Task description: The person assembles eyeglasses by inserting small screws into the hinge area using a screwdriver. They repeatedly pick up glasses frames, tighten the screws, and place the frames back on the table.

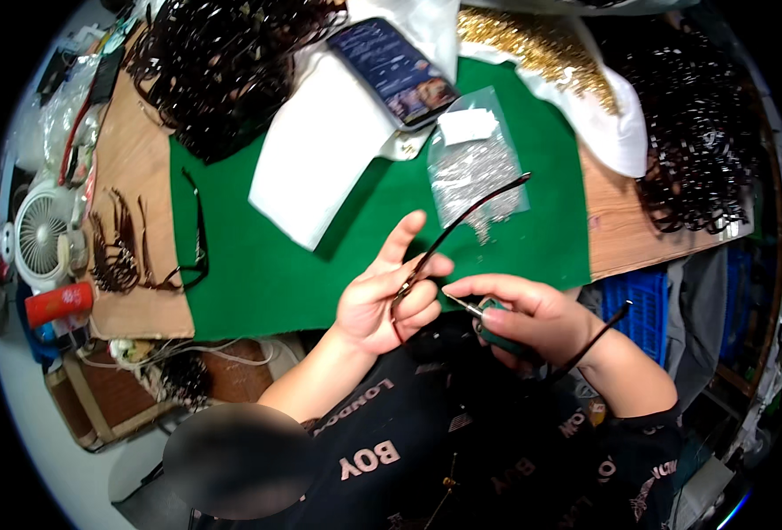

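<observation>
Thumb and fingers of my left hand [377, 309] close round a dark brown eyeglass frame [468, 215] near its hinge, with the index finger raised. One temple slants up to the right; the other passes by my right wrist. My right hand [541, 318] grips a small screwdriver [498, 334] with a dark green handle. Its thin tip points left at the frame, close to my left fingers; I cannot tell whether they touch. Just beyond lies a clear plastic bag [475, 177] of tiny silver screws, with some spilled at its mouth onto a green mat [355, 256].
Dark eyeglass frames are heaped at the far left [219, 71] and far right [695, 132]. A phone [395, 75] rests on white sheeting [311, 159]. Gold-coloured small parts [541, 53] lie on white cloth. Loose glasses [198, 247], a fan [45, 231] and a red can [59, 304] stand left.
</observation>
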The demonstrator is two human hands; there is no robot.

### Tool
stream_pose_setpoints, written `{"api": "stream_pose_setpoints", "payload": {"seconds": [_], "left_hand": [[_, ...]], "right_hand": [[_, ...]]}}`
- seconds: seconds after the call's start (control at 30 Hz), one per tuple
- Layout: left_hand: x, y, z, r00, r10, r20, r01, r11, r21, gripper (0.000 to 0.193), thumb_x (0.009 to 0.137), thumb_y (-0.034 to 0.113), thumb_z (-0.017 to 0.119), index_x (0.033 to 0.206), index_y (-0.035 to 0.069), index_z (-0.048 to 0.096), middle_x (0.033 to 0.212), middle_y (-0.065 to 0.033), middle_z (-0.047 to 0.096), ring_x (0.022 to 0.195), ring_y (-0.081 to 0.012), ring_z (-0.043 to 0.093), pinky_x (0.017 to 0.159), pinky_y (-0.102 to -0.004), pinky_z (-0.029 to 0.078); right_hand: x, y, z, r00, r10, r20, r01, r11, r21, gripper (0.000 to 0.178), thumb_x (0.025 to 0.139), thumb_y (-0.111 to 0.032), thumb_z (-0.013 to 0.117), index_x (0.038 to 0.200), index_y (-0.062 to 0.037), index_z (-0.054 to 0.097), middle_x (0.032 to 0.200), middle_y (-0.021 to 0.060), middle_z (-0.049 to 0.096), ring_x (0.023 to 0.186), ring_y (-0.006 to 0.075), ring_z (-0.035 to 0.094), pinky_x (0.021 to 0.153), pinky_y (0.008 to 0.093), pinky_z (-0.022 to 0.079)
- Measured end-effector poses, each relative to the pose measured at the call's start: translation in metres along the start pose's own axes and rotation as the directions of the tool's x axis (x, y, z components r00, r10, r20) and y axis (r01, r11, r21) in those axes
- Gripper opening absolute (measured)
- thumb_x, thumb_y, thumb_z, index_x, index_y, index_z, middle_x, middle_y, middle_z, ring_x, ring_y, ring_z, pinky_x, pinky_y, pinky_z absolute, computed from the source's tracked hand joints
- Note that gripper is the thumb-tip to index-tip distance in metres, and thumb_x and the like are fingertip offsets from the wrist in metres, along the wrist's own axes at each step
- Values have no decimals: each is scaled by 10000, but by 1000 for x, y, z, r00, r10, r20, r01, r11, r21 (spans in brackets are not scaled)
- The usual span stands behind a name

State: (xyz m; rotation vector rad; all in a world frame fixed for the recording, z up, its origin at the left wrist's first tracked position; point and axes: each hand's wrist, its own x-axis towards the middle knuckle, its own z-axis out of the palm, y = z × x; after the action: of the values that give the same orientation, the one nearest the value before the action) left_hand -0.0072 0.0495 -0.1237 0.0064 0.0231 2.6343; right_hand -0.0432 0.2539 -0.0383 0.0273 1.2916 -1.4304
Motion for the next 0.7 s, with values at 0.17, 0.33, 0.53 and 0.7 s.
{"api": "stream_pose_setpoints", "payload": {"seconds": [0.17, 0.33, 0.53, 0.7], "left_hand": [[1, -1, -10, 998, -30, 54, 31, 999, -15, 517, 910, 81, 421, 1387, 218, 277, 1202, -226, 509, 474, -74, 331, 495, -207, 291], [5, -2, -9, 997, -36, 73, 38, 999, -24, 513, 906, 77, 430, 1384, 200, 289, 1198, -231, 513, 472, -74, 334, 489, -215, 284], [3, -3, -13, 996, -30, 90, 31, 1000, -6, 485, 904, 82, 446, 1363, 187, 334, 1164, -209, 533, 458, -74, 319, 491, -223, 288], [2, -3, -13, 995, -43, 92, 42, 999, 5, 476, 900, 86, 461, 1353, 181, 347, 1125, -207, 547, 454, -76, 313, 493, -227, 288]], "right_hand": [[15, 3, 7, 995, 46, 88, -74, 932, 355, 387, 923, -207, 464, 1286, -92, 395, 730, 20, 518, 474, 94, 489, 376, 195, 352], [17, 3, 6, 992, -22, 128, -38, 895, 444, 391, 921, -222, 467, 1276, -82, 383, 813, 48, 529, 486, 108, 498, 378, 200, 352], [17, 7, 8, 990, -27, 139, -47, 864, 501, 405, 923, -239, 467, 1287, -89, 372, 821, 49, 536, 493, 109, 504, 388, 202, 358], [15, 9, 8, 987, -45, 157, -38, 874, 485, 416, 927, -254, 464, 1289, -74, 366, 826, 51, 542, 495, 109, 506, 384, 200, 349]]}}
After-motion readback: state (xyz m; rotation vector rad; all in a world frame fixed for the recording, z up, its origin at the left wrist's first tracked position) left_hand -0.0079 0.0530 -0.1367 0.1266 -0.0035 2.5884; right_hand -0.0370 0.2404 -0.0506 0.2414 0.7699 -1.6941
